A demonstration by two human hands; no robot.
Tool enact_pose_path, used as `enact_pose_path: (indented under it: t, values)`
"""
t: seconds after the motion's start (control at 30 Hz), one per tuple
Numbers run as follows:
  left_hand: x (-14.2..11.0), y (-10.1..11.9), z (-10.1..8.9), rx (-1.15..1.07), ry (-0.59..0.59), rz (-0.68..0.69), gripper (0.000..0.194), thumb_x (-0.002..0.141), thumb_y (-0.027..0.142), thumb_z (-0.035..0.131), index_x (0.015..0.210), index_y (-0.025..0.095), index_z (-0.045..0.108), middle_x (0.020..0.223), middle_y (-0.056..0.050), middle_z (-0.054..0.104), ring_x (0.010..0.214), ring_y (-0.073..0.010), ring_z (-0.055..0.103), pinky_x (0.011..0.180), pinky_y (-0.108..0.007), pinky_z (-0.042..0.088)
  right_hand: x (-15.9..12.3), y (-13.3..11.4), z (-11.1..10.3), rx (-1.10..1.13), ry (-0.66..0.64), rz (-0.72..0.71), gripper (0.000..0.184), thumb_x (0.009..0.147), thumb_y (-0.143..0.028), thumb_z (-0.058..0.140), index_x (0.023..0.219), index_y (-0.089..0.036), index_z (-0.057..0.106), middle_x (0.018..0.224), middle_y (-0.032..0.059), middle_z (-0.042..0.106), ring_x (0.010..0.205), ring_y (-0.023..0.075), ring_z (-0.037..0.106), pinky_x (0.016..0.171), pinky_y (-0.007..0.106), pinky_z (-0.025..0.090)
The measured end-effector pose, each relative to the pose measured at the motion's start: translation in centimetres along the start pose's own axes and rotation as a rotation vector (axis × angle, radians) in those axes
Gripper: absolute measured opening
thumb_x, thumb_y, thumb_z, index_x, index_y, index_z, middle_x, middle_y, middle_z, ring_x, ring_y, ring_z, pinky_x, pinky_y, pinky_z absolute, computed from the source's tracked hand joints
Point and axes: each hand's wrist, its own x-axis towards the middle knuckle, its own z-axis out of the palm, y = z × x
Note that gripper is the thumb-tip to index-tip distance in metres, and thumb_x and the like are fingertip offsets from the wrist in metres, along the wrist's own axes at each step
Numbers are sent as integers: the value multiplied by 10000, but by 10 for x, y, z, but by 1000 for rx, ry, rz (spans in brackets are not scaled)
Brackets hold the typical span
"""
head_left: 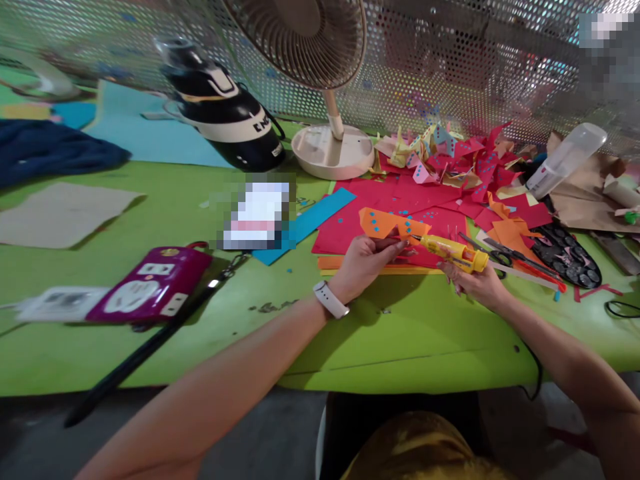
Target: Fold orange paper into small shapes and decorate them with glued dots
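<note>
My right hand [473,281] grips a yellow hot glue gun [455,253], its dark tip pointing left. Between the fingers of my left hand [364,259] is a folded orange paper piece [383,222] dotted with small blue spots. The gun's tip is right at the paper, close to my left fingertips; whether they touch I cannot tell. Both hands are over a stack of red paper sheets [345,227], with orange sheets [330,265] showing at its near edge. A white band [331,300] circles my left wrist.
Behind the stack lies a heap of cut paper shapes [450,157]. Scissors [505,259] are beside the right hand. A fan [333,150], a black bottle [240,127], a blue strip [320,217], a phone [260,213], a purple power strip [155,283] and a clear bottle [570,157] share the green table.
</note>
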Motion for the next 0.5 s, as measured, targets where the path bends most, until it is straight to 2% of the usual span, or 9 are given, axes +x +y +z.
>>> enact_pose_path:
  t: [0.3, 0.5]
  values:
    - [-2, 5, 2, -27, 2, -8, 474, 647, 559, 849, 875, 146, 808, 843, -110, 797, 883, -260, 762, 898, -406, 609, 0, 8, 0, 1, 22, 15, 450, 705, -581, 796, 682, -203, 551, 528, -51, 502, 408, 68, 440, 371, 206, 426]
    - [-2, 2, 1, -25, 7, -10, 462, 633, 551, 857, 856, 149, 808, 833, -104, 797, 850, -244, 762, 892, -390, 607, -1, 1, 0, -12, 12, 20, 467, 701, -600, 783, 655, -208, 534, 505, -56, 486, 401, 76, 420, 364, 220, 418]
